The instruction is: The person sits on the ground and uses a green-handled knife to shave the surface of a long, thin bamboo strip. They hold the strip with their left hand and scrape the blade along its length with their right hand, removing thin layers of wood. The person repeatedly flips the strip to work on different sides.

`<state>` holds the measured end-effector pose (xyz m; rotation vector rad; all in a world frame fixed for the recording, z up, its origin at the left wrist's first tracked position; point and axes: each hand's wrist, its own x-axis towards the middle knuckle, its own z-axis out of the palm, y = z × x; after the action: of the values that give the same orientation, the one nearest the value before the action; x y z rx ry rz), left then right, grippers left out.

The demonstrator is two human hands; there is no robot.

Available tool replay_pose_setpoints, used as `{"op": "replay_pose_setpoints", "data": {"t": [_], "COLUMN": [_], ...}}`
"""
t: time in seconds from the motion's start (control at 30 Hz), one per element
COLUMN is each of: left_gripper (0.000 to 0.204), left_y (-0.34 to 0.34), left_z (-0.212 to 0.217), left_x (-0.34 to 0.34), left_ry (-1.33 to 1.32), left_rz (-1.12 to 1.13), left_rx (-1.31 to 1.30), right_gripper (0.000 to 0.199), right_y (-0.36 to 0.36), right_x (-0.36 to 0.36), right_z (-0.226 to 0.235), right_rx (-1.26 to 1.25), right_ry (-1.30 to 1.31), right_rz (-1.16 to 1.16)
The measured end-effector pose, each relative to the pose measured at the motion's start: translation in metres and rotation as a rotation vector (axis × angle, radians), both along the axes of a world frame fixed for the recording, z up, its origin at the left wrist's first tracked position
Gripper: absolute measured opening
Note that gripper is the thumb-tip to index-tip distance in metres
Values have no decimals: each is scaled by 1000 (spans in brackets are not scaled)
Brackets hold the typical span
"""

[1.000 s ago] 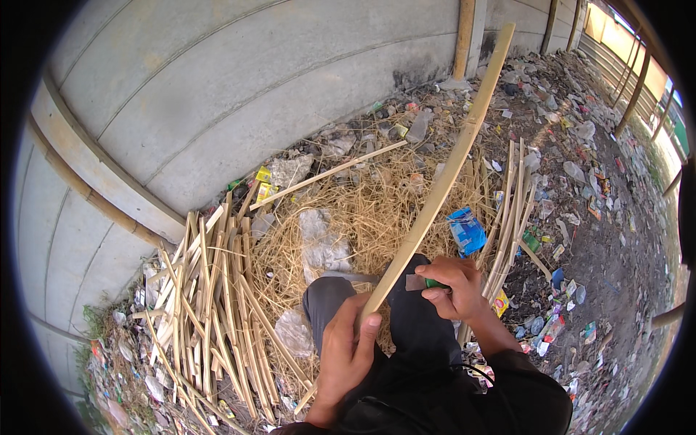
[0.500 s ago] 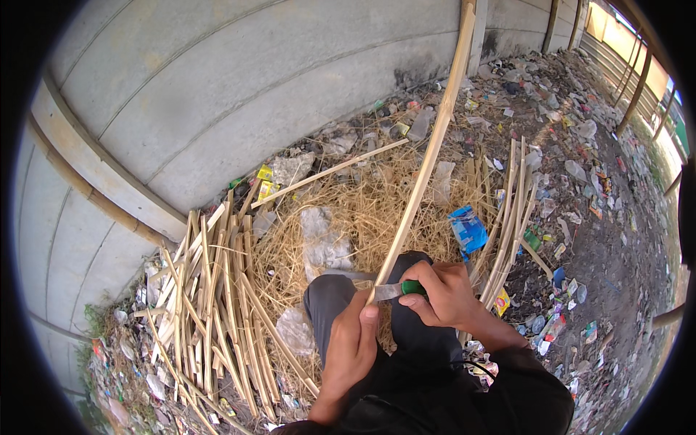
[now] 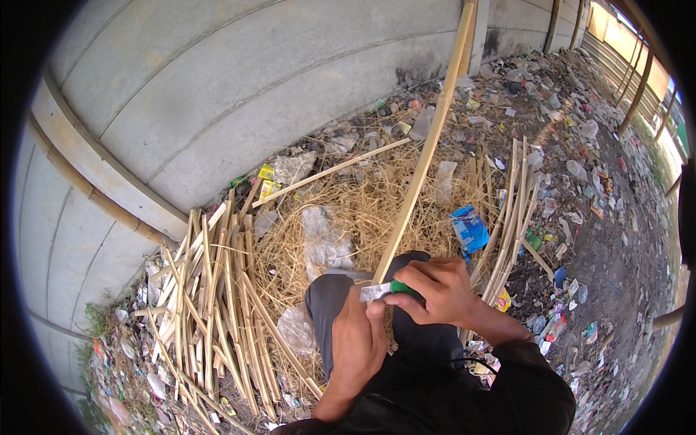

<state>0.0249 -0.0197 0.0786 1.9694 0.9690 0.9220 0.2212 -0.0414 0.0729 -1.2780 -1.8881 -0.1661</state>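
Note:
A long pale bamboo strip rises away from me toward the wall, its near end gripped in my left hand above my knees. My right hand is closed round the green handle of a knife. The short, broad blade lies across the strip just beyond my left thumb. My left fingers hide the strip's lowest end. Thin shavings cover the ground in front of my legs.
Many bamboo strips lie heaped on my left. Several longer strips rest on the right beside a blue wrapper. A concrete wall runs along the far left. Scattered plastic litter covers the ground.
The knife blade has shifted slightly left and turned flatter across the bamboo strip, and the strip has rotated a little. Both hands keep their hold.

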Motion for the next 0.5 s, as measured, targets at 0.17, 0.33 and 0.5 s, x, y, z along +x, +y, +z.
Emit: {"op": "replay_pose_setpoints", "data": {"t": [0.17,0.33,0.5], "left_gripper": [35,41,37], "left_y": [1,0,-7], "left_z": [0,1,-8], "left_x": [0,0,-7], "left_ry": [57,94,190], "left_rz": [32,53,28], "left_rx": [23,-33,-104], "right_gripper": [35,33,30], "right_y": [2,1,17], "right_x": [0,4,37], "right_z": [1,0,-3], "right_rx": [31,5,128], "right_ry": [-11,-17,138], "right_rz": [-33,-46,-278]}}
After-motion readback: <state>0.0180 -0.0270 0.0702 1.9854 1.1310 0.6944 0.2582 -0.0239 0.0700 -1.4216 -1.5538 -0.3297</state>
